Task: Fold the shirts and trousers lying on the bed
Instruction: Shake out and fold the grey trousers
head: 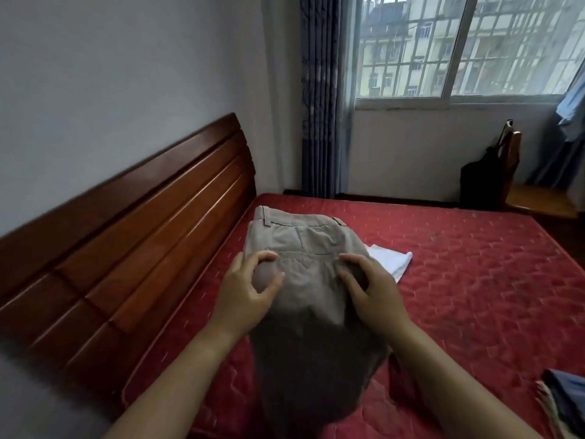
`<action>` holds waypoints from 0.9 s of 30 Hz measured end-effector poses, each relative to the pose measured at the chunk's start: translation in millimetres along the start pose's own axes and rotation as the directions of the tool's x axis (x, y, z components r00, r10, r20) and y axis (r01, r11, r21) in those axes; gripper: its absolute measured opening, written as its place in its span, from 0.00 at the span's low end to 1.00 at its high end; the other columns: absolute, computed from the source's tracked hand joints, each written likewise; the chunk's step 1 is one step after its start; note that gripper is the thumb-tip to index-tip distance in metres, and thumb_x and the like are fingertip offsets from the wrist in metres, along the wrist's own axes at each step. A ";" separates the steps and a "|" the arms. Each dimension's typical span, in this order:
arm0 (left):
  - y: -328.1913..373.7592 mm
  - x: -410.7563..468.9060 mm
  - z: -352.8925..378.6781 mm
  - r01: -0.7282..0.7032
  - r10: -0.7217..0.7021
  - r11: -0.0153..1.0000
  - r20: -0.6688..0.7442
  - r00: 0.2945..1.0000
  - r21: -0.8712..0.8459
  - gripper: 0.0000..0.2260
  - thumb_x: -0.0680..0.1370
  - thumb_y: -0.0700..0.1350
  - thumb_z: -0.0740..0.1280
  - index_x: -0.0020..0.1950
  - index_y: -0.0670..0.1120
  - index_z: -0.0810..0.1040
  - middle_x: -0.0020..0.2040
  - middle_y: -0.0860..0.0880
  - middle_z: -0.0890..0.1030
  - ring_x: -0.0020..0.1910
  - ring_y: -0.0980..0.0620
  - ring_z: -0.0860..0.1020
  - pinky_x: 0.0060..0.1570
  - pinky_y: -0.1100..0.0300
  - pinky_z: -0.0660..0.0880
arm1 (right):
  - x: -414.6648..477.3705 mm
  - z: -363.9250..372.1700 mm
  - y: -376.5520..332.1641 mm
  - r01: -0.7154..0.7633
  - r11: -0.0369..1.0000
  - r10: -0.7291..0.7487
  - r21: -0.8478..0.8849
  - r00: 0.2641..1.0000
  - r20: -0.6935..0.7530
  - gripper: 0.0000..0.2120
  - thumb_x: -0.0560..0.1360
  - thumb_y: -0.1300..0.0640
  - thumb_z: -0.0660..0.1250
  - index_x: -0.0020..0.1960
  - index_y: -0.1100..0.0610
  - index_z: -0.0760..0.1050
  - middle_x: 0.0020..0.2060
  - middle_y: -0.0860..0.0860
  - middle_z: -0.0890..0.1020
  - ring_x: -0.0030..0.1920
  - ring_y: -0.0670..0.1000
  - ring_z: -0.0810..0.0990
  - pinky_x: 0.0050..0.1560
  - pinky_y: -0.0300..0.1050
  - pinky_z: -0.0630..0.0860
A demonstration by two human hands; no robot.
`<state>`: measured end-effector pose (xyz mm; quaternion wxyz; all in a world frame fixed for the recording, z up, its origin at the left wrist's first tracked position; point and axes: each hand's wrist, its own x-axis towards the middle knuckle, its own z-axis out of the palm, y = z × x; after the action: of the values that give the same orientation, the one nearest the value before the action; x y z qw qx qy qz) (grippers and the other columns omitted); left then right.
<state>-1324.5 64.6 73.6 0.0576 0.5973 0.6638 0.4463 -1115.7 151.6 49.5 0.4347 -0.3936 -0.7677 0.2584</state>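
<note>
Beige trousers (300, 242) lie on the red quilted bed (459, 280) near the headboard, waistband at the far end. My left hand (247, 293) pinches the fabric on the left side, thumb and fingers curled around a fold. My right hand (373, 296) grips the fabric on the right side the same way. The near part of the trousers is lifted towards me and lies in shadow. A white garment (392, 261) peeks out from under the trousers' right edge.
A dark wooden headboard (126, 248) runs along the left. More clothes (566, 394) lie at the bed's right edge. A wooden chair (535, 198) with a black bag stands beyond the bed under the window, beside blue curtains.
</note>
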 end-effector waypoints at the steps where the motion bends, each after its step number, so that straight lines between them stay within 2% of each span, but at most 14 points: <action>1: 1.8 -18.0 -14.1 -0.003 0.003 1.000 0.008 1.000 0.004 0.14 0.71 0.49 0.71 0.55 0.57 0.75 0.53 0.53 0.75 0.52 0.64 0.73 0.53 0.80 0.63 | -17.4 1.2 -14.4 0.012 1.000 -0.012 0.004 1.000 -0.004 0.11 0.75 0.58 0.68 0.57 0.53 0.77 0.52 0.49 0.80 0.51 0.42 0.76 0.52 0.23 0.65; 4: 10.6 -62.9 -56.2 -0.020 0.019 1.000 0.024 1.000 0.015 0.16 0.70 0.51 0.72 0.56 0.59 0.74 0.54 0.54 0.75 0.53 0.65 0.73 0.53 0.80 0.63 | -60.9 -1.7 -54.4 0.042 0.999 -0.042 0.009 0.999 0.003 0.13 0.74 0.58 0.68 0.58 0.52 0.76 0.53 0.47 0.80 0.53 0.42 0.76 0.54 0.25 0.66; 7: 28.2 -83.7 -93.9 -0.071 0.071 0.997 -0.002 0.998 0.029 0.16 0.70 0.53 0.71 0.56 0.58 0.75 0.54 0.53 0.75 0.54 0.61 0.74 0.53 0.77 0.65 | -81.8 -14.3 -92.7 0.087 0.996 -0.086 0.017 0.996 -0.025 0.13 0.74 0.57 0.69 0.58 0.51 0.76 0.52 0.46 0.80 0.53 0.41 0.77 0.54 0.26 0.68; 10: 45.6 -83.2 -123.7 -0.134 0.136 0.990 -0.061 0.989 0.036 0.16 0.70 0.55 0.70 0.56 0.57 0.75 0.54 0.51 0.76 0.54 0.60 0.74 0.54 0.77 0.65 | -80.3 -26.9 -125.6 0.152 0.988 -0.150 0.016 0.984 -0.092 0.13 0.74 0.55 0.68 0.58 0.48 0.75 0.50 0.39 0.78 0.50 0.37 0.76 0.52 0.26 0.68; 15: 48.8 -65.0 -141.9 -0.167 0.165 0.986 -0.139 0.976 -0.004 0.15 0.70 0.54 0.70 0.56 0.57 0.75 0.54 0.54 0.75 0.54 0.63 0.73 0.54 0.78 0.64 | -56.0 -28.9 -146.1 0.187 0.982 -0.180 0.038 0.974 -0.138 0.13 0.74 0.55 0.68 0.58 0.47 0.75 0.51 0.43 0.79 0.52 0.37 0.76 0.54 0.28 0.69; 17: 37.4 -52.7 -133.7 -0.142 0.140 0.990 -0.109 0.984 -0.011 0.15 0.71 0.53 0.71 0.56 0.57 0.75 0.54 0.54 0.75 0.55 0.63 0.73 0.54 0.78 0.65 | -45.7 -19.7 -135.2 0.149 0.988 -0.144 0.033 0.982 -0.118 0.13 0.75 0.54 0.68 0.58 0.48 0.75 0.51 0.42 0.78 0.53 0.36 0.75 0.54 0.27 0.69; 21: -3.7 -16.9 -93.3 -0.044 0.044 0.999 0.012 0.999 0.008 0.15 0.71 0.53 0.71 0.57 0.57 0.75 0.54 0.54 0.75 0.54 0.62 0.73 0.52 0.79 0.64 | -19.9 12.3 -83.6 0.041 0.999 -0.041 0.003 0.998 -0.049 0.13 0.74 0.54 0.67 0.59 0.49 0.75 0.49 0.34 0.74 0.51 0.28 0.71 0.52 0.21 0.64; 25: -65.7 39.8 -35.6 0.049 -0.049 0.999 0.113 0.992 0.003 0.15 0.70 0.53 0.72 0.55 0.58 0.76 0.52 0.54 0.74 0.52 0.62 0.73 0.51 0.80 0.63 | 32.0 58.4 -8.8 -0.069 0.997 0.070 -0.022 0.998 0.011 0.13 0.74 0.54 0.68 0.58 0.50 0.76 0.51 0.43 0.78 0.51 0.35 0.72 0.52 0.20 0.62; 27: -104.6 83.9 -2.2 0.102 -0.100 0.995 0.118 0.988 -0.007 0.15 0.70 0.52 0.73 0.55 0.57 0.76 0.52 0.55 0.74 0.53 0.61 0.74 0.51 0.81 0.63 | 78.2 88.1 33.2 -0.114 0.992 0.116 -0.049 0.993 0.031 0.12 0.74 0.54 0.68 0.58 0.51 0.77 0.51 0.45 0.78 0.51 0.39 0.73 0.51 0.22 0.62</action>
<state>-1426.9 146.0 44.1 0.1229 0.5877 0.6859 0.4112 -1204.3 230.1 18.2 0.3967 -0.4429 -0.7569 0.2712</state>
